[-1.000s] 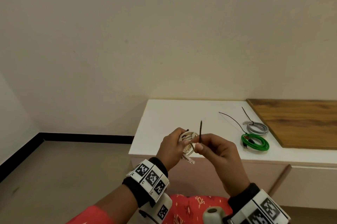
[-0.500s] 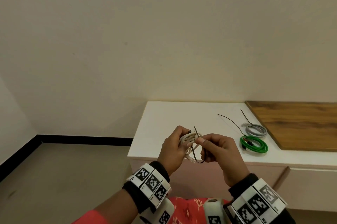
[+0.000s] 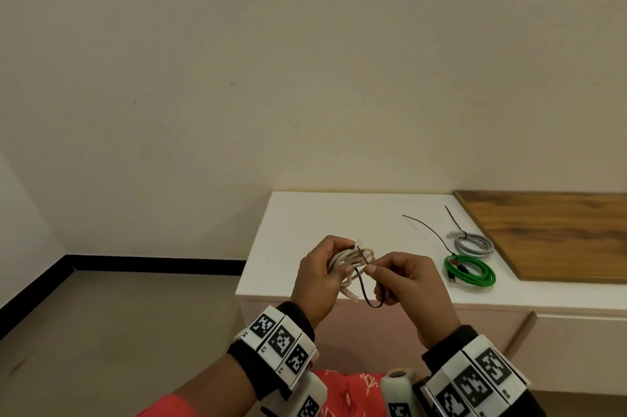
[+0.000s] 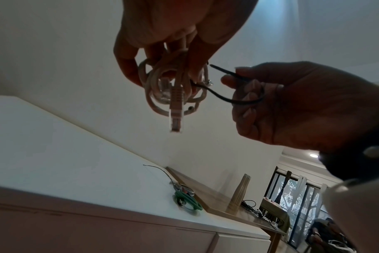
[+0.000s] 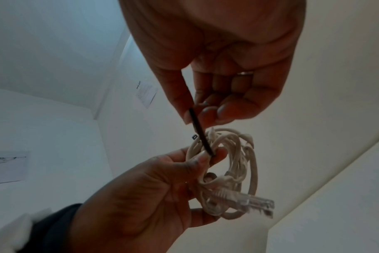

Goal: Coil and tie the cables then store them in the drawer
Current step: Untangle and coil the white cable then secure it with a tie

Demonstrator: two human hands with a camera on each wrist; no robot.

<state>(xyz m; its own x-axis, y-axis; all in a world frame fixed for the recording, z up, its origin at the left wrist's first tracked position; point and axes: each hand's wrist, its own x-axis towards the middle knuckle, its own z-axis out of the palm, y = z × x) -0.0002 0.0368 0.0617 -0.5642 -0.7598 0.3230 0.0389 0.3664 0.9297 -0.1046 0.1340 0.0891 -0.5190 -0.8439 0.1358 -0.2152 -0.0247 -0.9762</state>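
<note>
My left hand (image 3: 334, 260) grips a coiled white network cable (image 3: 353, 257) in the air before the white cabinet (image 3: 315, 216). One clear plug (image 4: 175, 119) hangs down from the coil. My right hand (image 3: 375, 270) pinches a black zip tie (image 3: 364, 296) between thumb and forefinger. The tie runs round the coil strands and loops below into the right palm. In the right wrist view the zip tie (image 5: 200, 132) goes from the right fingertips to the white cable (image 5: 238, 154) at the left thumb. A green coil (image 3: 470, 271) and a grey coil (image 3: 474, 244), each with a black tie, lie on the cabinet.
A wooden board (image 3: 549, 233) covers the cabinet top to the right of the coils. A pale drawer front (image 3: 576, 348) sits below the cabinet edge at the right. The wall stands right behind the cabinet and bare floor (image 3: 118, 331) lies to the left.
The black tie stood upright above the hands a second ago. It now bends down round the coil and loops below it, and the right hand has shifted its pinch along it.
</note>
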